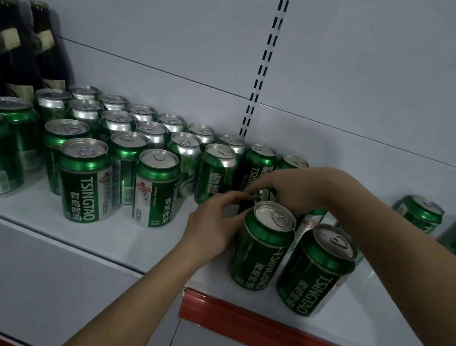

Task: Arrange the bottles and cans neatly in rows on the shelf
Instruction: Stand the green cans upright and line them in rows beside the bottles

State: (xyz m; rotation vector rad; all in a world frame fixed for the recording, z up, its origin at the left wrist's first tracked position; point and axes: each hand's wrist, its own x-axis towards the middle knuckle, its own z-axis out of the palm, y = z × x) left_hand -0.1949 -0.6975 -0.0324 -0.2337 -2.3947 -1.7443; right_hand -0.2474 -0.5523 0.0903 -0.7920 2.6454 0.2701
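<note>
— Desk: What are you seeing on the shelf (120, 233)?

— Operator: I am watching my left grip (212, 224) curling its fingers against the side of a green Tsingtao can (264, 248), while my right grip (287, 187) is reaching over from above, pinching a partly hidden can (262, 193) just behind it.

— Desk: And the rest?

— Operator: A second can (317, 271) is standing just beside the first, near the front edge. Rows of cans (124, 137) are filling the left, with dark bottles (15, 46) standing behind them.
</note>
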